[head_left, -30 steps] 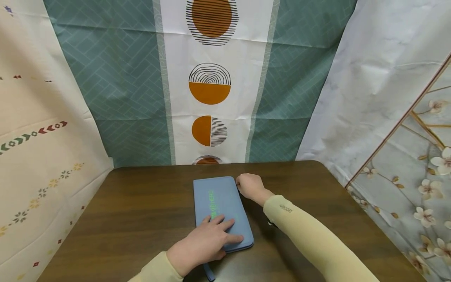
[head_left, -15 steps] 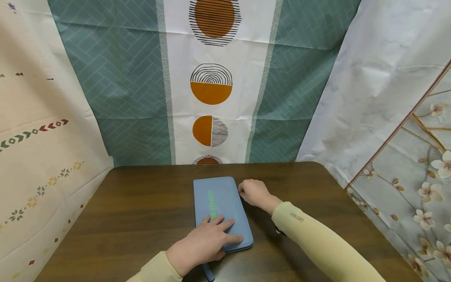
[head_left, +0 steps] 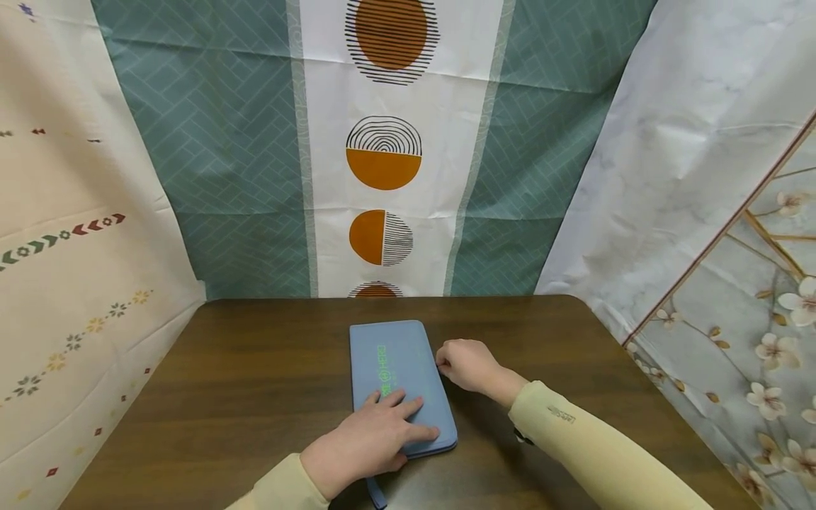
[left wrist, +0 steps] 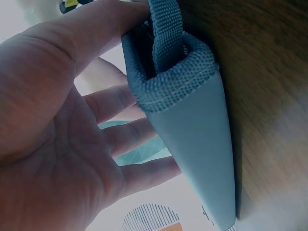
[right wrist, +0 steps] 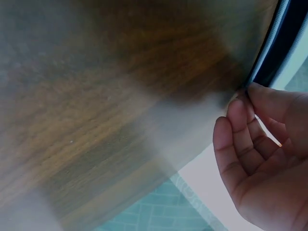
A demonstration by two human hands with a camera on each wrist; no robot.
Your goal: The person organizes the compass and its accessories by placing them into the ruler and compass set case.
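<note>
A flat blue zip case (head_left: pixel 390 336) with green lettering lies on the table in the head view. My left hand (head_left: pixel 365 445) rests on its near part, fingers spread. A short woven wrist strap (left wrist: pixel 167 33) loops out of the case's near end beside my left thumb. At the right edge of the case, my right hand (head_left: pixel 473 366) has thumb and index finger pinched together. The right wrist view puts those fingertips right at the dark zipper (right wrist: pixel 275 53) along the side; the zipper pull is hidden between them. The other right fingers curl loosely.
The dark wooden table (head_left: pixel 268 368) reaches back to a green and white patterned curtain (head_left: pixel 248 177). Cream cloth (head_left: pixel 95 297) hangs on the left, and white floral cloth (head_left: pixel 720 297) on the right, both close to the table's sides.
My right hand has moved toward me and slightly right, along the case's right edge, still pinching. My left hand and the case have stayed in place.
</note>
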